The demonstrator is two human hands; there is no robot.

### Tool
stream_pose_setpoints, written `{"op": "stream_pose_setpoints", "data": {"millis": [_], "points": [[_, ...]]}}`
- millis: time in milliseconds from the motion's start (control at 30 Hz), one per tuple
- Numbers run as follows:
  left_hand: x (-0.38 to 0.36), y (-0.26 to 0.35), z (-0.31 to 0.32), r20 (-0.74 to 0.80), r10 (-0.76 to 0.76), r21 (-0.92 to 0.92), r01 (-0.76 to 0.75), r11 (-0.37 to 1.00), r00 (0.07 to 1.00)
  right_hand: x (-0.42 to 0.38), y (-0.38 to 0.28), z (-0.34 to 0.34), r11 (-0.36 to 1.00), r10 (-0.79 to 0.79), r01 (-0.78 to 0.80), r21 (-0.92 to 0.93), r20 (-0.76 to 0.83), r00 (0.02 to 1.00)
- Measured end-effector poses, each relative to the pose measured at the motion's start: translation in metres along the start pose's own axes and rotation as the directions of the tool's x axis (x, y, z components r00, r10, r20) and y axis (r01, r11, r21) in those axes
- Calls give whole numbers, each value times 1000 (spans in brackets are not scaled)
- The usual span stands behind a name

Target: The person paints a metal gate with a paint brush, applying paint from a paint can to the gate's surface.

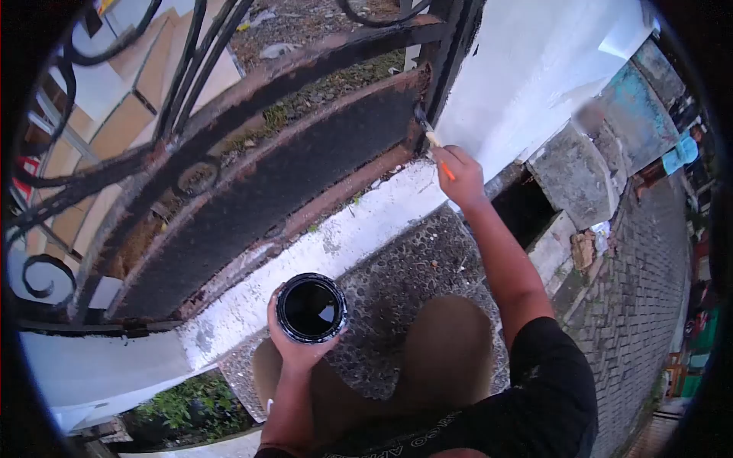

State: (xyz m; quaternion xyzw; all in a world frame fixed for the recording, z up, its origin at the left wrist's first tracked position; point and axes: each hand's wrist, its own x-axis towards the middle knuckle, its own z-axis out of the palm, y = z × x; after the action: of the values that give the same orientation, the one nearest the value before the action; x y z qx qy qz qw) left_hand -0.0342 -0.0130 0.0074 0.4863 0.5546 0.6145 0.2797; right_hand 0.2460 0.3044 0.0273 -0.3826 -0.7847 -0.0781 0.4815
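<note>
My left hand [294,347] is wrapped round an open can of black paint [311,309], held above my knees; its dark, glossy surface reflects the light. In my right hand [461,175] is a paintbrush [432,139] with a pale handle and an orange end. The dark bristles touch the right end of the metal gate [305,164], close to its upright post. Black covers the gate's wide panel, while reddish-brown shows along its lower rail and curved edges.
A white ledge [382,210] runs under the gate, and a white wall [519,69] rises beside the post. Pebbled concrete [397,259] lies beneath me. To the right are concrete slabs [576,172], a dark open gap [524,210] and a paved road [634,282]. Green plants [191,408] grow lower left.
</note>
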Motion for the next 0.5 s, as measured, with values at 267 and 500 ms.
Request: {"op": "stream_pose_setpoints", "data": {"millis": [267,500], "points": [[24,85,25,69,51,27,-53,998,996,156,-22,-112,980,-172,183,-74,134,976],[60,218,35,66,68,92,-74,993,995,105,-29,-132,983,-136,181,-43,502,854]]}}
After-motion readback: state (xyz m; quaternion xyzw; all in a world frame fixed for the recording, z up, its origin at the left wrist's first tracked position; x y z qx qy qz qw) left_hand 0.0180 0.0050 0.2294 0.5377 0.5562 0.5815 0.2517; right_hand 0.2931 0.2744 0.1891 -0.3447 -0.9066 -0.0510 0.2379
